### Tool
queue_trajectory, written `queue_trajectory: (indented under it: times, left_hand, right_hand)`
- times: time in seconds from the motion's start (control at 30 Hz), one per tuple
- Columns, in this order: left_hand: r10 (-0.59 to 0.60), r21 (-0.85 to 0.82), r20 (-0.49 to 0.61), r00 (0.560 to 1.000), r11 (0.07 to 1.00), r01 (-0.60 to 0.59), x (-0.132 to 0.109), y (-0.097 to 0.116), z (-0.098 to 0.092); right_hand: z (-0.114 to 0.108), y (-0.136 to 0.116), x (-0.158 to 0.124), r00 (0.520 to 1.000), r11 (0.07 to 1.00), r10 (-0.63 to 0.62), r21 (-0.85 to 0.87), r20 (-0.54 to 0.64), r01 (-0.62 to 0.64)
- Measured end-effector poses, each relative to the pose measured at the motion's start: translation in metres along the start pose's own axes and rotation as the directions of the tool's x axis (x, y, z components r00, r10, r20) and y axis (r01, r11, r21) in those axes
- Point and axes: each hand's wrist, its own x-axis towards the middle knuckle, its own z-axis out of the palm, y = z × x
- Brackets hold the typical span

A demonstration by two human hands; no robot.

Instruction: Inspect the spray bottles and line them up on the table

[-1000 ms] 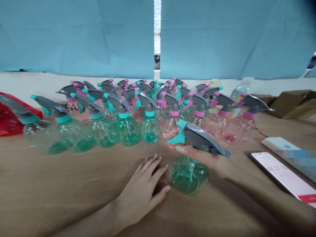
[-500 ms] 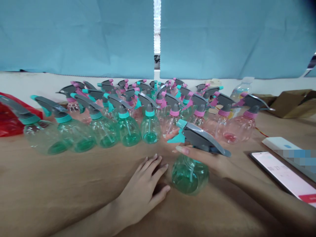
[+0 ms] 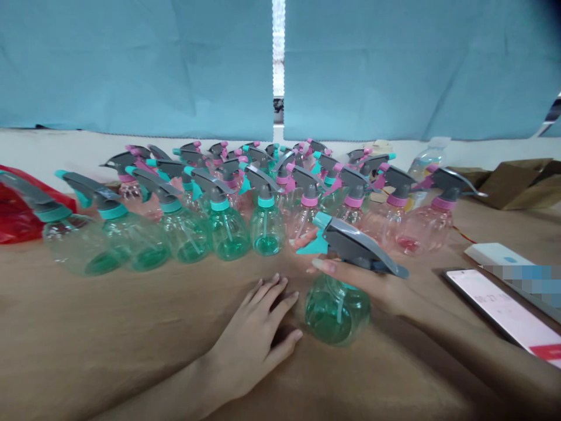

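Note:
A green see-through spray bottle [image 3: 337,313] with a grey and turquoise trigger head stands upright on the wooden table [image 3: 144,333]. My right hand [image 3: 368,283] is closed around its neck, thumb in front, just under the trigger head; its other fingers are mostly hidden behind the bottle. My left hand [image 3: 258,327] lies flat on the tabletop to the left of this bottle, fingers spread, touching nothing but the table. Behind both hands runs a front row of similar bottles, green ones [image 3: 230,234] on the left and pink ones [image 3: 425,228] on the right.
More spray bottles crowd behind the front row. A red plastic bag [image 3: 26,204] sits at far left. On the right are a lit phone [image 3: 495,310], a white box [image 3: 499,255], brown cardboard [image 3: 521,184] and a clear water bottle [image 3: 432,155]. Blue cloth [image 3: 140,64] hangs behind.

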Motion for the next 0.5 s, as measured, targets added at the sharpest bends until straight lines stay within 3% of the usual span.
queue_trajectory:
  times: [0.33, 0.5]
  left_hand:
    - [-0.001, -0.002, -0.002, 1.0, 1.0, 0.001, 0.0004, -0.0001, 0.0006]
    - [0.003, 0.005, -0.001, 1.0, 1.0, -0.003, -0.0002, 0.0001, 0.0005]
  right_hand:
    - [0.0007, 0.0019, -0.0009, 0.999, 0.999, -0.033, 0.0, -0.012, 0.033]
    - [0.0009, 0.0057, -0.0015, 0.999, 0.996, -0.031, -0.084, -0.032, 0.028]
